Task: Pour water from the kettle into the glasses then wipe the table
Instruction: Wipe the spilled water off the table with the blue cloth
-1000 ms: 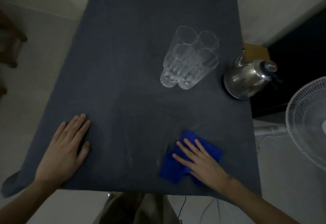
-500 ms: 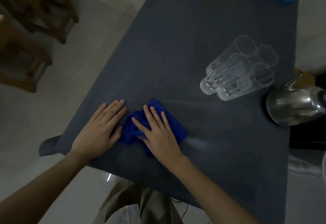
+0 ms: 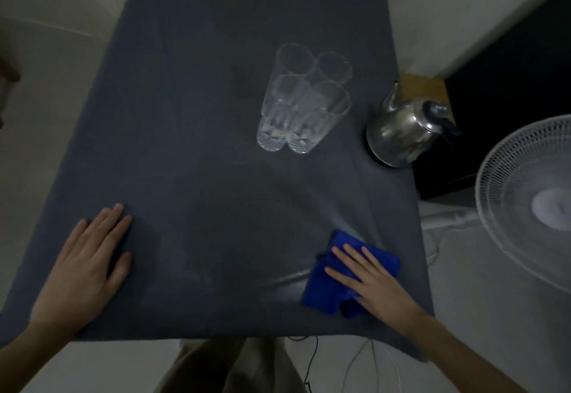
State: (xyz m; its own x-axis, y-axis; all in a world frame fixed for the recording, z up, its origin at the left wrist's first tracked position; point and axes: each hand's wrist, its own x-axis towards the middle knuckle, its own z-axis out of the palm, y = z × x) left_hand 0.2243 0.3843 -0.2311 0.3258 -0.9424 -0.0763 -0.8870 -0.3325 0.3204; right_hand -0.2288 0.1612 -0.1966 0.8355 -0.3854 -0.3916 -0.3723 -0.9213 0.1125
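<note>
Hands lie flat, no grip: right hand (image 3: 375, 284) presses blue cloth (image 3: 327, 287), left hand (image 3: 83, 266) on table (image 3: 200, 114).

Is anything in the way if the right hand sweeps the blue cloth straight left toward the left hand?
Nothing visible. The right hand presses the blue cloth near the table's front edge; the glasses and kettle stand farther back. Only the left hand lies at the end.

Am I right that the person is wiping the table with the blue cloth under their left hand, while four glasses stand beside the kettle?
Not quite: the head view shows the blue cloth under the right hand. The left hand lies flat on the bare table. The four glasses do stand beside the kettle.
</note>
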